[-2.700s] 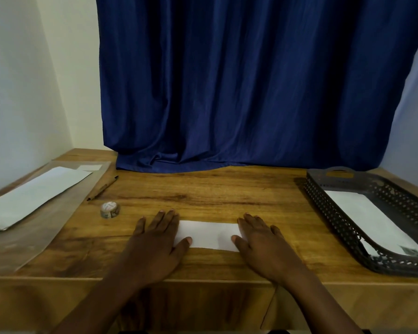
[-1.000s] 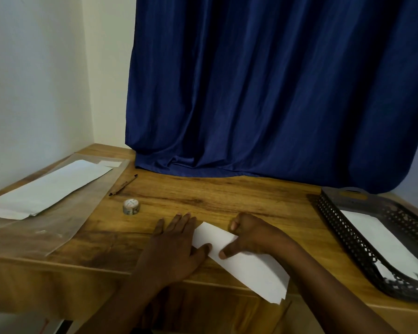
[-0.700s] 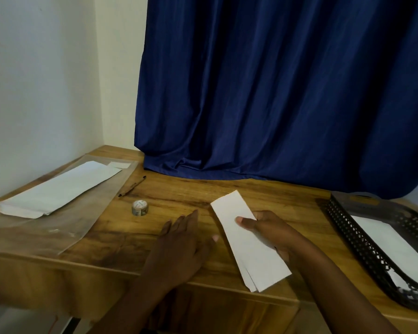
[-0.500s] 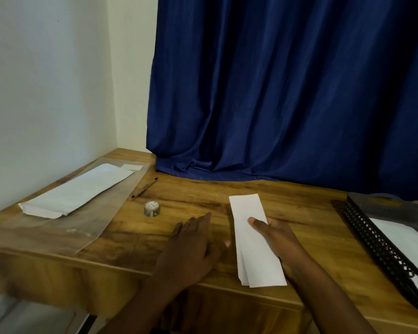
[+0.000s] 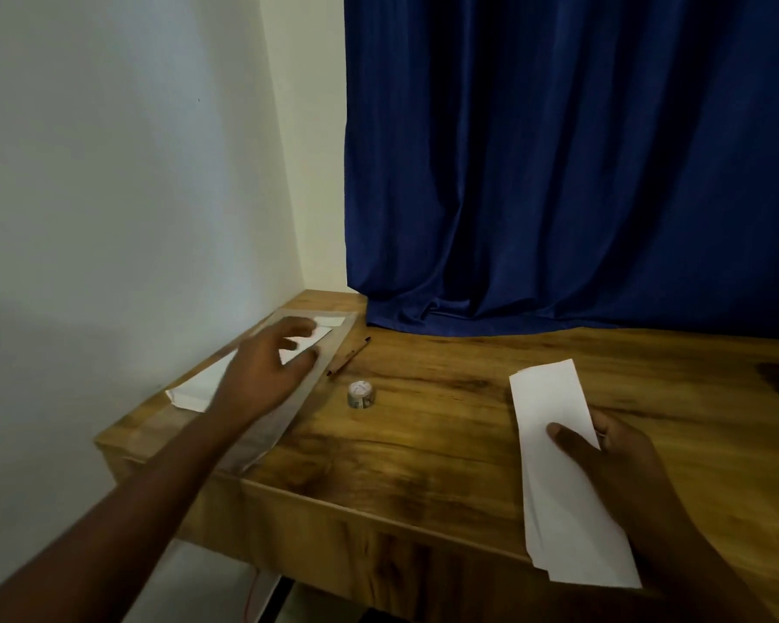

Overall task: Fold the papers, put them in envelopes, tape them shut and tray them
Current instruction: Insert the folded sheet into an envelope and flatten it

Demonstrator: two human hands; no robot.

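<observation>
A folded white paper (image 5: 563, 478) is held in the right hand (image 5: 621, 478) at the near edge of the bench (image 5: 446, 424), toward the right. The thumb is laid across the upper face of the paper and the fingers are closed beneath it; the near end of the paper overhangs the bench edge, and the far end points toward the back. Layered edges are visible along its left side.

Farther in, near the middle of the bench, a small roll of tape (image 5: 361, 394) is seen standing on the wood, apart from both hands. Just beyond it, a pen (image 5: 348, 356) is found lying at an angle beside a clear plastic sleeve (image 5: 280, 424).

The sleeve is laid along the left edge of the bench, running to the far left corner. A white envelope (image 5: 199, 388) is seen lying on it. The left hand (image 5: 262, 375) is extended over the envelope with the fingers spread and loosely curled, nothing gripped; the hand is blurred, and contact with the envelope cannot be confirmed.

A dark object is cut off at the right edge of the bench and cannot be identified. A blue curtain (image 5: 558, 173) is hung along the back edge, its hem resting on the wood.
</observation>
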